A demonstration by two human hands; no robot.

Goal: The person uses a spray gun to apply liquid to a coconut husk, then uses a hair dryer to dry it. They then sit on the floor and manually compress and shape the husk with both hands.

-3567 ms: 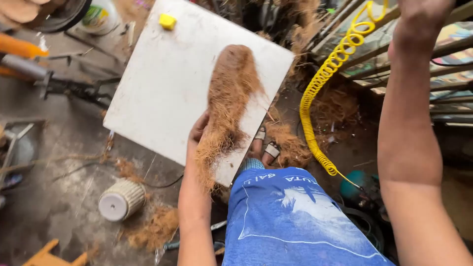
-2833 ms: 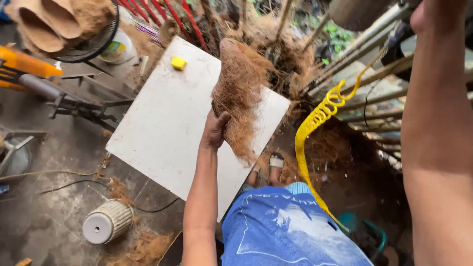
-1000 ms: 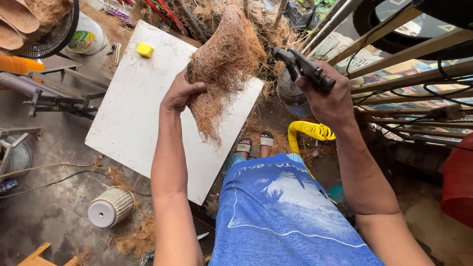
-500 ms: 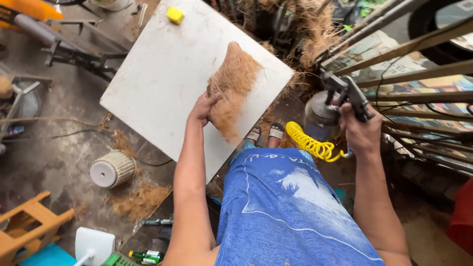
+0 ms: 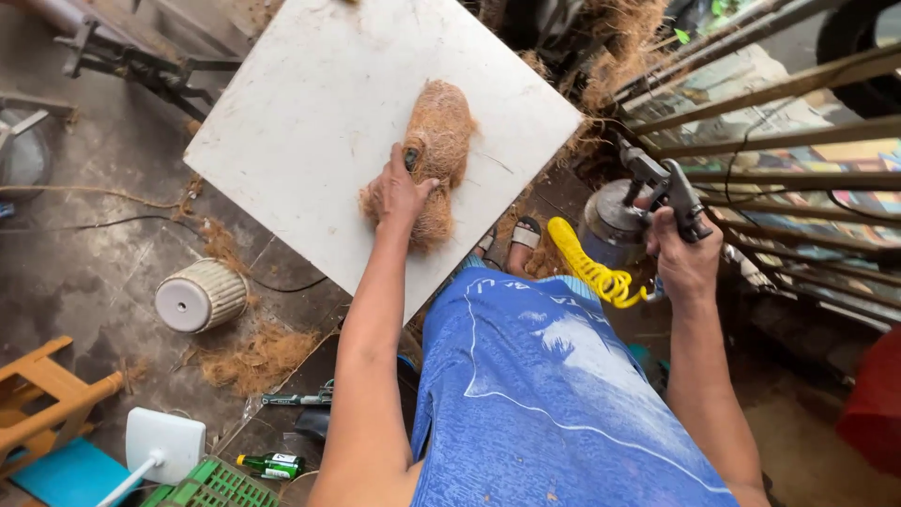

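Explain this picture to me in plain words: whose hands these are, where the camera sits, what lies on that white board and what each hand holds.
There is no machine here: a person works with two bare hands. The single picture comes from a camera worn on the person's head, looking down past a blue printed shirt. The left hand presses a clump of brown coconut-like fibre flat on a square white board. The right hand grips a dark metal spray gun with a round metal cup, joined to a coiled yellow hose. On the floor lie loose fibre, a small ribbed white pot on its side and a green bottle.
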